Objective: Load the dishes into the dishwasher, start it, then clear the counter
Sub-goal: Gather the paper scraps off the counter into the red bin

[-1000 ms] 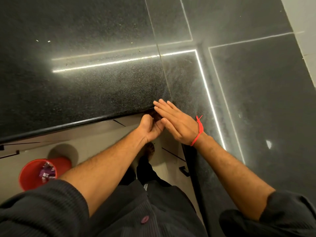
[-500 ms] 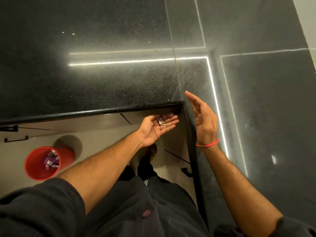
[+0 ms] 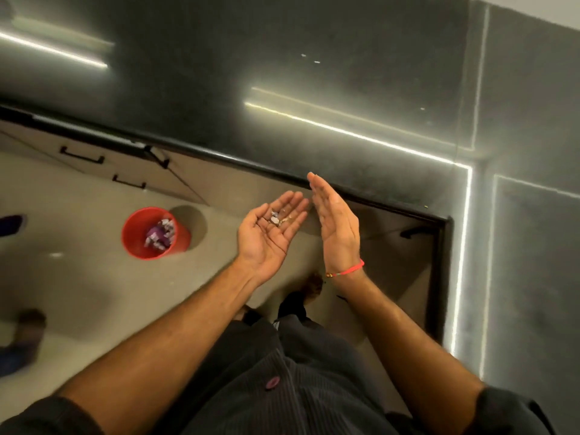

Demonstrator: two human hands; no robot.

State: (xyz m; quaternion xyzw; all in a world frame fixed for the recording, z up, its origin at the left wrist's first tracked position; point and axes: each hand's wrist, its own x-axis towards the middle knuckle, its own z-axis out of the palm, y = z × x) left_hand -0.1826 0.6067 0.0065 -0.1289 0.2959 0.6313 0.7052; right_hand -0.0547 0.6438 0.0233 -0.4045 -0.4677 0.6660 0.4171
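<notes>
My left hand [image 3: 270, 233] is held palm up in front of the counter edge, fingers nearly straight, carrying a small heap of crumbs and scraps [image 3: 277, 217] on the palm. My right hand [image 3: 337, 229] stands on edge just to its right, fingers straight, a red thread on the wrist, holding nothing. The dark stone counter [image 3: 329, 89] runs along the top and down the right side, forming an inner corner. A red bin [image 3: 152, 233] with wrappers inside stands on the floor to the left of my hands.
Beige cabinet fronts with black handles [image 3: 82, 156] run under the counter at the left. The pale floor [image 3: 78, 277] spreads below. Another person's foot [image 3: 29, 321] shows at the far left edge. My own feet are below my hands.
My hands have left the counter corner; the left one turned palm up with the swept scraps, the right lifted on edge. The view swung left, bringing the red bin closer to my hands.
</notes>
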